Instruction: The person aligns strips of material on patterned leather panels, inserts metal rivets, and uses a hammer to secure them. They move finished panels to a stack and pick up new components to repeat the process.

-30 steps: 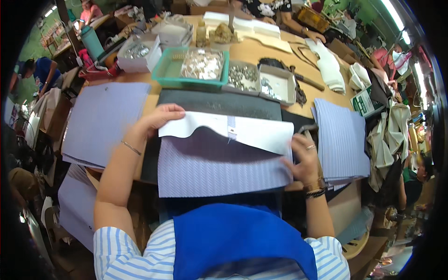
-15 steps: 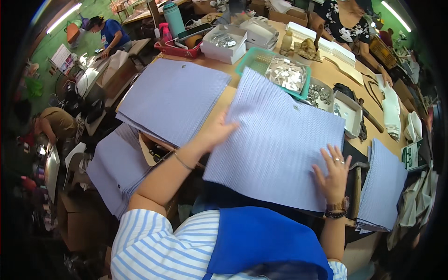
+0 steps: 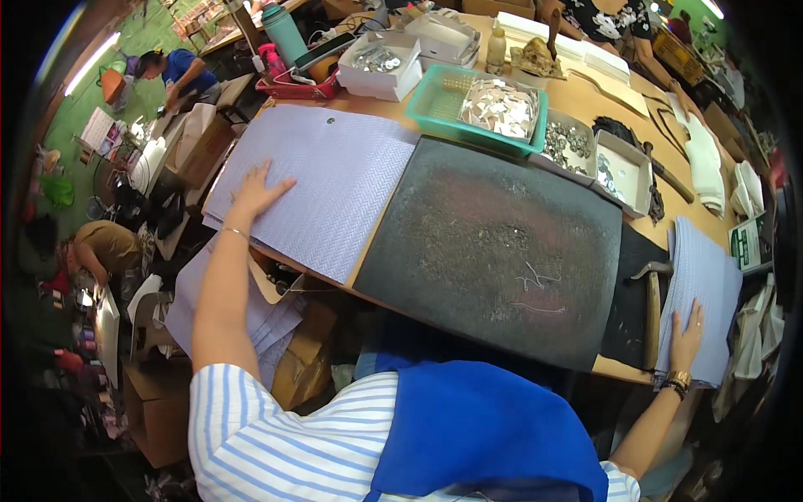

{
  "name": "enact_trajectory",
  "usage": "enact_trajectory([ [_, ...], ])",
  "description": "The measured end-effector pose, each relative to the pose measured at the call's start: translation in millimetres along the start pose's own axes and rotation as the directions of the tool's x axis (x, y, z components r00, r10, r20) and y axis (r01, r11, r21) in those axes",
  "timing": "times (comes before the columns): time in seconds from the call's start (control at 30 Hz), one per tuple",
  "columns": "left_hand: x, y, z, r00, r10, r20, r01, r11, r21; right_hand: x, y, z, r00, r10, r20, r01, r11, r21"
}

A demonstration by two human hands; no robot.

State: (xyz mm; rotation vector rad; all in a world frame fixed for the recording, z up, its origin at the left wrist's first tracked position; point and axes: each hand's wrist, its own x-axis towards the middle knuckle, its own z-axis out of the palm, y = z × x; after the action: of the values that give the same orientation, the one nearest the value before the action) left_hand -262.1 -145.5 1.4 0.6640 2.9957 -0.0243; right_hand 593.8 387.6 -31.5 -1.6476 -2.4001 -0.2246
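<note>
In the head view, your left hand rests on the left stack of lavender herringbone-textured sheets, thumb and fingers spread, pinching nothing. Your right hand touches the right stack of lavender sheets toward its near end; its thumb and fingers look parted, but whether they pinch a sheet I cannot tell. That stack's long axis runs away from you, past your right fingertips. Your left hand is well apart from it, across the black work mat and wooden-handled hammer.
</note>
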Motion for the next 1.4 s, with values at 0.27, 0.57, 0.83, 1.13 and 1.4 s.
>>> enact_trajectory([
  [0.27, 29, -33, 15, 0.992, -0.125, 0.012, 0.124, 0.967, -0.223, 3, 2, -1, 0.998, 0.05, 0.027, -0.053, 0.991, 0.124],
  [0.57, -19, 90, 10, 0.941, 0.301, -0.152, -0.309, 0.59, -0.746, -4, -141, -114, 0.983, 0.046, 0.177, -0.153, 0.736, 0.66],
  [0.83, -219, 260, -10, 0.499, 0.81, 0.307, 0.329, 0.151, -0.932, 28, -331, -123, 0.778, -0.628, 0.017, 0.324, 0.423, 0.846],
  [1.13, -226, 290, 13, 0.64, 0.756, 0.138, 0.063, 0.128, -0.99, 197, -400, -12, 0.816, -0.483, 0.318, 0.41, 0.871, 0.27],
  [1.4, -194, 202, 6, 0.822, 0.544, 0.168, -0.001, 0.296, -0.955, 183, -399, -5, 0.924, -0.363, 0.12, 0.301, 0.884, 0.357],
])
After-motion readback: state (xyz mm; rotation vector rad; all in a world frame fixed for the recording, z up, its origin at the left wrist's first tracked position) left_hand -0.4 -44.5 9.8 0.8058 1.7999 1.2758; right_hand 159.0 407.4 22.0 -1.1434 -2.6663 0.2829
